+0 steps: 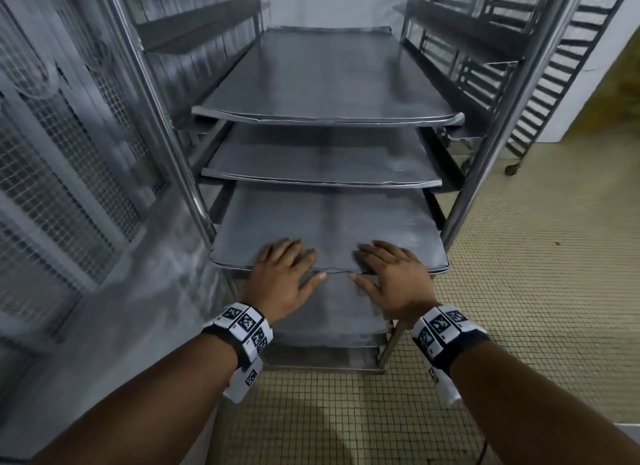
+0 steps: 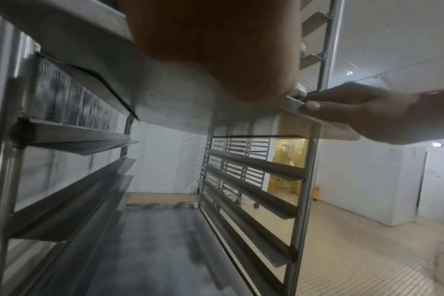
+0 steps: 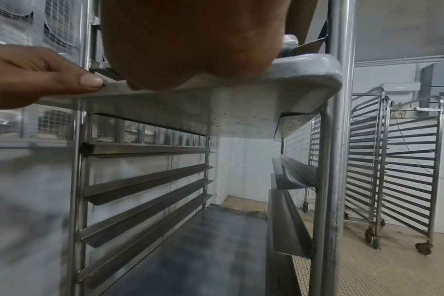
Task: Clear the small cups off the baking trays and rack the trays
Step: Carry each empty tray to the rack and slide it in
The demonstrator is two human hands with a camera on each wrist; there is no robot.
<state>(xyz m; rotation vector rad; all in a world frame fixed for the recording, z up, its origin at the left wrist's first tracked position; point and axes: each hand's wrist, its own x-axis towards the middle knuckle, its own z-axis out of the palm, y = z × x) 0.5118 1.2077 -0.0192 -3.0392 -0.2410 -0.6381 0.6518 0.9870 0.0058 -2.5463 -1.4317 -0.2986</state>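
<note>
Left hand, right hand flat, fingers straight, pressing tray front edge; palms hidden.

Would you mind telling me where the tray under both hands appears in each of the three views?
Head: the tray lies centre, third from the top, both hands flat on its near edge.
Left wrist: seen from below, its underside crosses the upper middle, under the left hand.
Right wrist: its rounded corner sits upper right against the rack post.
Shared landmark: the tray's near edge, with a thumb on it in every view.
</note>
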